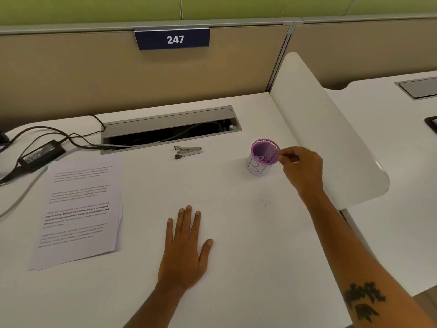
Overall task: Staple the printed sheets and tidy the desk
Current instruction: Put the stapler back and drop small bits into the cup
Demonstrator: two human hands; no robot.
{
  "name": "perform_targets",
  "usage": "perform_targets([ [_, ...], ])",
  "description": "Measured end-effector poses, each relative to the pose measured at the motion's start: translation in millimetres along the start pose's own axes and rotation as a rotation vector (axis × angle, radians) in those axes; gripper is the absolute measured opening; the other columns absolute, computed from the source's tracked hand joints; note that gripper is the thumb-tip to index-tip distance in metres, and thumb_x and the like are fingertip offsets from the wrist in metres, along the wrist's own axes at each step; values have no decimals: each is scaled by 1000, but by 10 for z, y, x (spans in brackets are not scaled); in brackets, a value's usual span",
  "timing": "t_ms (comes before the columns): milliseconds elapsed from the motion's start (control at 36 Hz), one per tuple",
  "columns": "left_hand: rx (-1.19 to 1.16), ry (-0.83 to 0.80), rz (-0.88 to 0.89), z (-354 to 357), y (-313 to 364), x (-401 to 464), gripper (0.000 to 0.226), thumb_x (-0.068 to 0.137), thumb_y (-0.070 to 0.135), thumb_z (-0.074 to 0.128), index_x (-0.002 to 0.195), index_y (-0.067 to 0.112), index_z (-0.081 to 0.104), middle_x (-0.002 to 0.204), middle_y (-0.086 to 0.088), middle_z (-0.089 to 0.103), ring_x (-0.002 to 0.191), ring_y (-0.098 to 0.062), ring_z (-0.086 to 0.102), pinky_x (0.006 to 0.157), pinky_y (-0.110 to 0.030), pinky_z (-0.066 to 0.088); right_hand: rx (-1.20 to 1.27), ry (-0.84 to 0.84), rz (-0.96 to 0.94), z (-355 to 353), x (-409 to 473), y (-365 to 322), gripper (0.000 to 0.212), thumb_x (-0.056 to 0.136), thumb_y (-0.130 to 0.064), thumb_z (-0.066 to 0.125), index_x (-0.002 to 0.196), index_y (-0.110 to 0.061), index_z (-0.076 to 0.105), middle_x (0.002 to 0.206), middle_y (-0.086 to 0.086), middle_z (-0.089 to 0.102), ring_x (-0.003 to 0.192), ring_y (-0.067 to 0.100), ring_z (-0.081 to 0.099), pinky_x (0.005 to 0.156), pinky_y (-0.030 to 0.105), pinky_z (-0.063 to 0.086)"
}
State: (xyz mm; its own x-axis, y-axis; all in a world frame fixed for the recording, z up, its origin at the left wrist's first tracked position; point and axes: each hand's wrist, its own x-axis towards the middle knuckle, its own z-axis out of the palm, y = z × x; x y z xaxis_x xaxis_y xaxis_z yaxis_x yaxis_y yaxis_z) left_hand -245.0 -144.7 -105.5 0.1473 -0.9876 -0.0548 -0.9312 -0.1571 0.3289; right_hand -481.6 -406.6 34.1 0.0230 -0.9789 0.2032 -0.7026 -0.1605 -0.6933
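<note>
Printed sheets [80,209] lie in a loose stack on the left part of the white surface [236,233], their edges slightly fanned at the bottom left and right so that more than one page shows. Whether they are stapled I cannot tell.

A small metal stapler [188,151] lies on its side further back, near the middle, just in front of the open cable tray [170,129] set into the surface. It is well apart from the sheets and from both hands.

The left hand [185,252] rests flat on the surface, palm down, fingers straight and slightly spread, holding nothing.

The right hand [301,168] reaches to the right rear, its thumb and forefinger pinched together at the rim of a purple mesh cup [262,158]. The pinch is at or just above the rim; whether it grips the rim itself or some tiny thing I cannot tell. The cup stands upright, wrapped in a white paper label with handwritten marks, and small items lie at its bottom.

A black power adapter [40,155] with its cables sits at the far left, behind the sheets. A blue plate [173,39] reading 247 hangs on the partition behind.
</note>
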Motion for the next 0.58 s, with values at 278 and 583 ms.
perform_targets([
  [278, 3, 8, 2, 24, -13, 9, 77, 108, 60, 24, 171, 19, 8, 181, -6, 0, 167, -24, -3, 134, -56, 9, -359, -332, 1, 206, -1034, 805, 68, 95, -56, 67, 153, -24, 52, 158, 9, 47, 147, 32, 42, 115, 53, 41],
  [583, 20, 24, 8, 63, -39, 9, 77, 108, 59, 27, 171, 19, 8, 181, -6, 1, 167, -24, -2, 134, -56, 11, -565, -558, -132, 297, -1208, 977, 79, 93, -85, 9, 164, -52, -5, 178, -3, -12, 164, 34, -7, 128, 67, 0],
])
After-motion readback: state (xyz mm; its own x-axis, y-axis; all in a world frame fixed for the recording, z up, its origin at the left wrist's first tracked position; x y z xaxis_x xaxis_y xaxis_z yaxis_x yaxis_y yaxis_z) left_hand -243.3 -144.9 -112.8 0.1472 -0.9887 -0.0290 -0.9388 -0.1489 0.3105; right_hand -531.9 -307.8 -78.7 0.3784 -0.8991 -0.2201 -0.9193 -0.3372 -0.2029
